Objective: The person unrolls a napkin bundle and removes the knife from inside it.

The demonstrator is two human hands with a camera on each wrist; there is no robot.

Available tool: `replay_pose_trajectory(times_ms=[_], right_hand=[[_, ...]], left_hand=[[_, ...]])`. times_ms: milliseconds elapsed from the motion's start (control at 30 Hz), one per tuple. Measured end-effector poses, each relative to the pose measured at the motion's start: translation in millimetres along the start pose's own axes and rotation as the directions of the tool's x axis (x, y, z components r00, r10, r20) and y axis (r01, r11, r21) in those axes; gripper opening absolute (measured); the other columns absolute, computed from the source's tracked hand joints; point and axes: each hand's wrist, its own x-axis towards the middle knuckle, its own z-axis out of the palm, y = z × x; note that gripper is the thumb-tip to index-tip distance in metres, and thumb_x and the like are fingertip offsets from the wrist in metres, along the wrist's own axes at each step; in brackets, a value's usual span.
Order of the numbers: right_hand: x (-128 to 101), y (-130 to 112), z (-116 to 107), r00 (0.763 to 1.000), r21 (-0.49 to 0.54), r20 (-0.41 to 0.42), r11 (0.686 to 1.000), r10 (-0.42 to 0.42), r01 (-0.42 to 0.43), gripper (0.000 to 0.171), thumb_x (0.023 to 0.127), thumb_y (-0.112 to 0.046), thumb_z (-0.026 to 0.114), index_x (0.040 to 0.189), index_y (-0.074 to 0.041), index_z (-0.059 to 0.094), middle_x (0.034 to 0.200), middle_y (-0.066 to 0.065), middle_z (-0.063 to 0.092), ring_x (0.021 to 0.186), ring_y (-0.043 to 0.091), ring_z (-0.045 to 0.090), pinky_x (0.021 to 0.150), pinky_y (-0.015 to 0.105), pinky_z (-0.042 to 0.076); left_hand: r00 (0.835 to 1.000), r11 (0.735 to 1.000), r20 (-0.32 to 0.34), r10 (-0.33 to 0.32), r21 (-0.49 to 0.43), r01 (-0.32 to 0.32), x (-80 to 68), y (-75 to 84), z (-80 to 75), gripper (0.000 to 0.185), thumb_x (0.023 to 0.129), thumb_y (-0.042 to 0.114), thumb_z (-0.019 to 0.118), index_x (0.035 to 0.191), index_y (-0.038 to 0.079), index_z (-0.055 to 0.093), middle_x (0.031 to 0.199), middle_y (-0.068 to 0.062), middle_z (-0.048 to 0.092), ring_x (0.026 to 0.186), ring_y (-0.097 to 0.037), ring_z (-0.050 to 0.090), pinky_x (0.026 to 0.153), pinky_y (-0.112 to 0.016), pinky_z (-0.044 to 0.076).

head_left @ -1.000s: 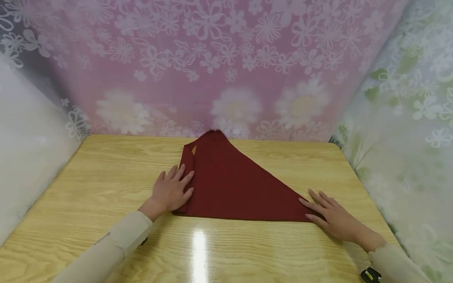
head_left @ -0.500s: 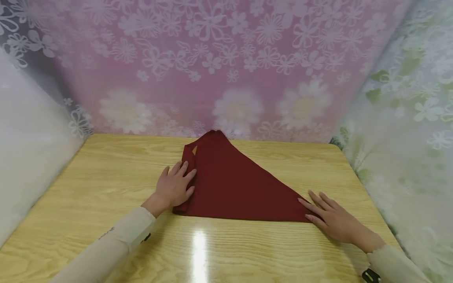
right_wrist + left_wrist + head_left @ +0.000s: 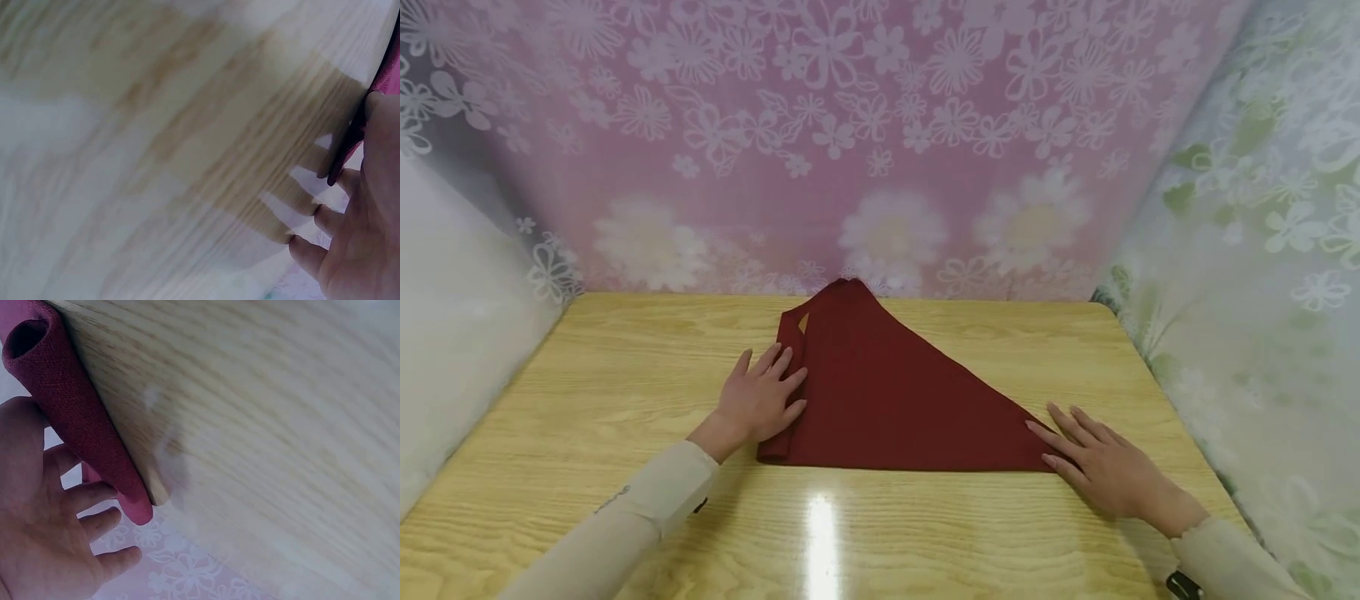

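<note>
A dark red cloth [image 3: 887, 392] lies on the wooden table, roughly triangular, with its peak at the back edge and a long corner toward the right. Its left side is turned over into a loose fold, and a small gap near the top shows the wood. My left hand [image 3: 756, 404] rests on that fold with its fingers spread. In the left wrist view the folded edge [image 3: 84, 412] looks like a hollow tube beside the fingers. The right hand [image 3: 1112, 471] touches the cloth's right corner with extended thumb and fingers. A sliver of red cloth [image 3: 390, 78] shows in the right wrist view.
The light wooden table [image 3: 625, 358] extends on both sides and in front of the cloth. Behind it hangs a pink flowered curtain [image 3: 760, 192]. A pale flowered sheet [image 3: 1262, 292] borders the right side, and a whitish one [image 3: 460, 292] the left.
The head view has shifted slightly. Both hands keep their places on the cloth, and its shape looks the same.
</note>
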Motion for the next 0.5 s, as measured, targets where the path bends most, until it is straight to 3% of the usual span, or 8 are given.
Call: replay_pose_trajectory(times_ms=[233,500], right_hand=[[-2,4,7,1.0,0.008,0.006,1.0,0.004,-0.004,0.05,0.107,-0.034,0.025,0.144,-0.006,0.041,0.144,0.018,0.042,0.132,0.037,0.037,0.112,0.043,0.02],[-6,7,13,0.999,-0.041,-0.014,0.998,-0.052,0.051,0.053,0.107,-0.032,0.017,0.141,-0.002,0.043,0.143,0.015,0.043,0.128,0.041,0.041,0.108,0.048,0.028]], left_hand=[[1.0,1.0,0.018,-0.002,0.015,0.001,0.1,-0.6,-1.5,0.05,0.097,0.039,0.048,0.142,0.016,0.049,0.149,-0.017,0.035,0.138,-0.034,0.027,0.107,-0.058,0.023],[0.997,0.999,-0.079,0.001,-0.042,-0.004,1.0,-2.4,4.9,0.042,0.093,0.029,0.052,0.132,0.014,0.057,0.144,-0.019,0.042,0.135,-0.035,0.032,0.106,-0.059,0.025]])
